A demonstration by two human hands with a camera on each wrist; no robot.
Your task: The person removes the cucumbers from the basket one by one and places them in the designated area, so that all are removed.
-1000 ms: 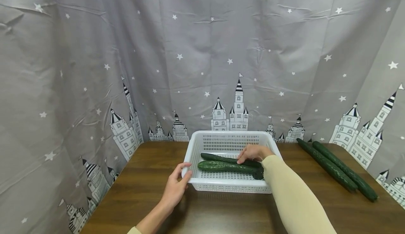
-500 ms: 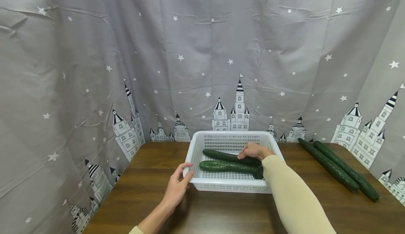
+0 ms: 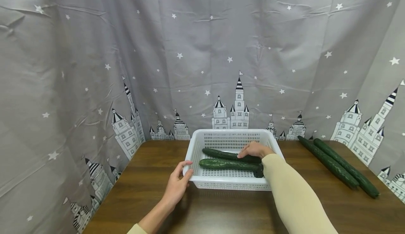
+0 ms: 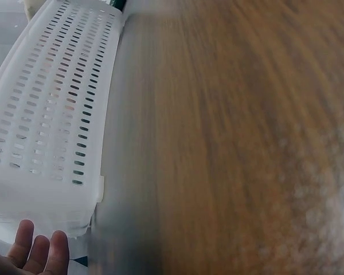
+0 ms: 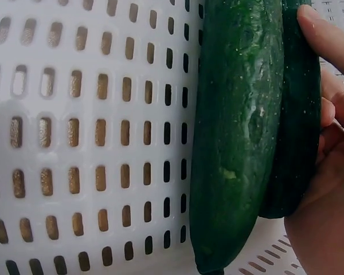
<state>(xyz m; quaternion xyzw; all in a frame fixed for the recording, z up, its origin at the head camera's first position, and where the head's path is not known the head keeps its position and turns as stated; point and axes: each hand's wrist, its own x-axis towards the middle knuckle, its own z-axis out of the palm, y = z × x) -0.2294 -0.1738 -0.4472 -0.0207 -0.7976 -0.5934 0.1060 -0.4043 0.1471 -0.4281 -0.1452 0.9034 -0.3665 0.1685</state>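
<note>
A white perforated plastic basket stands on the table with two dark green cucumbers lying lengthwise inside. My left hand holds the basket's front left corner, its thumb at the rim; in the left wrist view, fingertips show beside the basket's end. My right hand reaches inside and grips the rear cucumber near its right end. The right wrist view shows the thumb on one side of it and the fingers on the other. The front cucumber lies alongside, partly covered by the right sleeve at its right end.
Two more long cucumbers, a left one and a right one, lie slanted side by side on the wooden table, right of the basket. A grey curtain with stars and castles hangs behind the table and at its sides.
Since a second ago, the rear cucumber has shifted slightly backward with my right hand, widening the gap to the front one. My left hand keeps its place at the basket corner.
</note>
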